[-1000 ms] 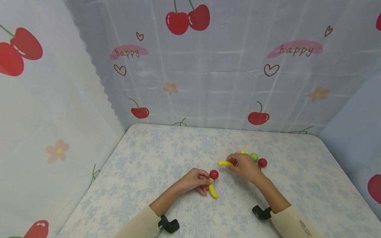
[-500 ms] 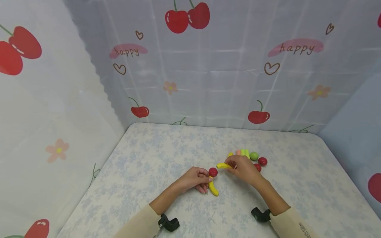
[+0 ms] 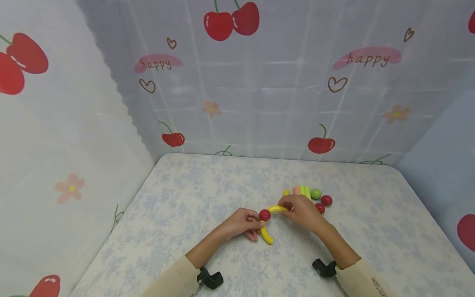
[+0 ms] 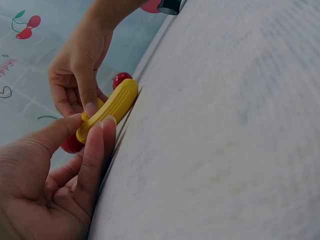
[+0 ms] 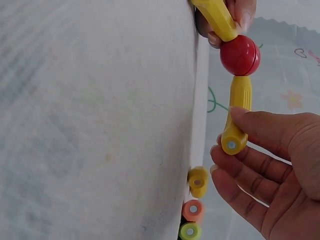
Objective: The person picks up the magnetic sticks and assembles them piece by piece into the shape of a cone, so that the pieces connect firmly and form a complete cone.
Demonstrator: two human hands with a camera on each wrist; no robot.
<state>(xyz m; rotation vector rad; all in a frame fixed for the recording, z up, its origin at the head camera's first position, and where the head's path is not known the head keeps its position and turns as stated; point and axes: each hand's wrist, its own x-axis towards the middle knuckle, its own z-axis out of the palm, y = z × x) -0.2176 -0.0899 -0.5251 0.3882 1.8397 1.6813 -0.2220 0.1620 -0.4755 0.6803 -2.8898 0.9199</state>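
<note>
My left hand (image 3: 241,222) pinches a curved yellow magnetic rod (image 3: 266,236) between thumb and fingertips, low over the table. One end of this rod meets a red ball (image 3: 265,215). With thumb and fingers, my right hand (image 3: 302,211) grips a second curved yellow rod (image 3: 275,208). In the right wrist view this second rod (image 5: 241,92) touches the opposite side of the red ball (image 5: 240,56), and its free end shows a silver disc. The left wrist view has the first rod (image 4: 112,107) covering most of the ball.
Beyond my right hand lie another yellow rod (image 3: 286,192), a pink rod (image 3: 296,190), light green rods (image 3: 305,191), a green ball (image 3: 316,194) and two red balls (image 3: 326,200). The patterned table (image 3: 185,185) ends at a printed curtain (image 3: 259,103).
My right hand has moved slightly left and down, bringing its yellow rod from apart to touching the red ball. The left hand keeps its rod with little movement.
</note>
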